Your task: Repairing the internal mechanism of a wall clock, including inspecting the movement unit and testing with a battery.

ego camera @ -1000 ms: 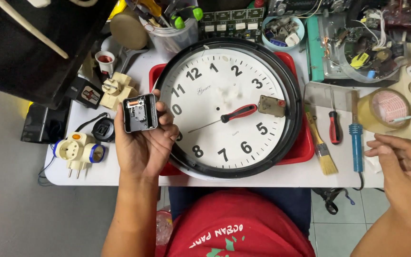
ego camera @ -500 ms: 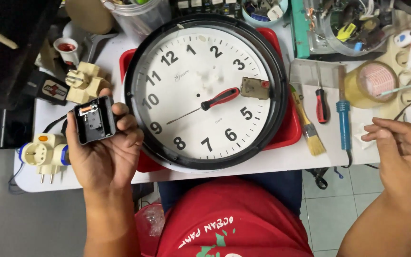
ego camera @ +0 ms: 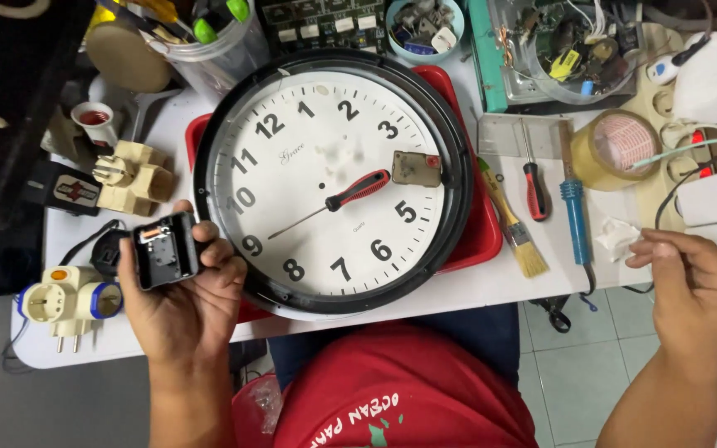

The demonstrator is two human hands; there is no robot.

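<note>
White bench [ego camera: 475, 286]: one clock [ego camera: 331, 181], two screwdrivers, one brush [ego camera: 514, 224]; left hand [ego camera: 180, 299] grips one black module [ego camera: 163, 250]; right hand [ego camera: 695, 290] loosely curled, empty

Two hands in the picture, the left hand [ego camera: 180, 307] gripping one small black clock movement [ego camera: 164, 250] and the right hand [ego camera: 699, 286] hanging over the bench edge with its fingers curled. One round wall clock [ego camera: 325, 178] sits on one red tray [ego camera: 479, 232], and on its face lie one red-handled screwdriver [ego camera: 357, 191] and one small brown plate [ego camera: 416, 168]. Right of it I count one more red screwdriver [ego camera: 534, 187], one paintbrush [ego camera: 514, 228], one blue soldering iron [ego camera: 573, 203] and one roll of tape [ego camera: 624, 148], while on the left there are two beige plug adapters [ego camera: 130, 176], [ego camera: 66, 300].
</note>
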